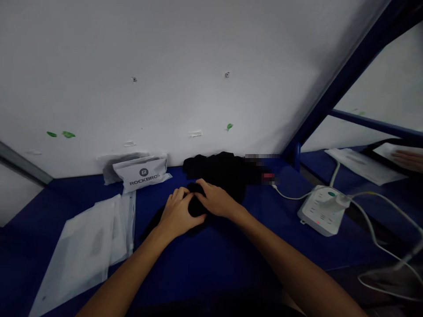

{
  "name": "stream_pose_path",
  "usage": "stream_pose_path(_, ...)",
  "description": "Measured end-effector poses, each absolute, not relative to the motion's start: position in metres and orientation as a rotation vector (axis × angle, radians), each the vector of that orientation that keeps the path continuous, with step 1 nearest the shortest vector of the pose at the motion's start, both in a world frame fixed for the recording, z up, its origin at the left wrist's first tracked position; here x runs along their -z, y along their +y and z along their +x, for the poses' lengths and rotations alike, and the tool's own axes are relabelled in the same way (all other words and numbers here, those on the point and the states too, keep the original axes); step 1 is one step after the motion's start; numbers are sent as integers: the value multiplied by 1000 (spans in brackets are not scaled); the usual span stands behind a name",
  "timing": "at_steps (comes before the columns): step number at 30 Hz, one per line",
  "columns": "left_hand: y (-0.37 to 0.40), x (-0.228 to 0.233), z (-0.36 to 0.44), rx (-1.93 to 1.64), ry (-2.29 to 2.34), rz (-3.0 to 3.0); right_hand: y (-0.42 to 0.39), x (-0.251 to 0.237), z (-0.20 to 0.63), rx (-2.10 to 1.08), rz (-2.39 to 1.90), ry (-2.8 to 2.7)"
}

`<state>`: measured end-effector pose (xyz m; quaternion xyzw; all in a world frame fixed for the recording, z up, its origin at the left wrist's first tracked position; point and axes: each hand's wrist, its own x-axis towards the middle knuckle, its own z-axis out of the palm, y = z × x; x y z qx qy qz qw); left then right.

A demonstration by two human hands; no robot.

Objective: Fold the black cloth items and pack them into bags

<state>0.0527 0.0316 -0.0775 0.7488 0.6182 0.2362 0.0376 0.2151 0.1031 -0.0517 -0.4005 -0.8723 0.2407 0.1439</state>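
Note:
A bunched piece of black cloth (195,206) lies on the blue tabletop in front of me; its exact kind does not show. My left hand (176,213) is curled round its left side, thumb stretched along the near edge. From the right, my right hand (214,199) grips the upper part, its fingers beside those of the left. Dark material also shows under the left wrist. Just behind my hands sits a heap of black cloth (220,167) against the wall.
Flat frosted plastic bags (89,242) are stacked at left. A filled ROCKBROS pouch (143,174) leans near the wall. On the right stand a white power strip (322,211) with cables and a blue frame post (330,83). Beyond it another person's hand (410,157) rests on white material.

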Motion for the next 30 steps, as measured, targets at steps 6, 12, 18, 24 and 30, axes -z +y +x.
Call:
stream_pose_path(6,31,74,46,-700,1823,2206,113,57,224,-927,-842,-2466)
stream_pose_path(12,39,66,28,-867,1549,1914,106,55,216,-423,-1039,-2388)
stream_pose_path(18,53,63,3,-1020,1653,1535,78,49,203,-112,-699,-2645)
stream_pose_path(24,47,57,-22,-781,1675,1654,71,44,206,-472,-471,-2695)
stream_pose_path(30,45,56,-28,-612,1631,1718,88,40,214,-448,-1004,-2517)
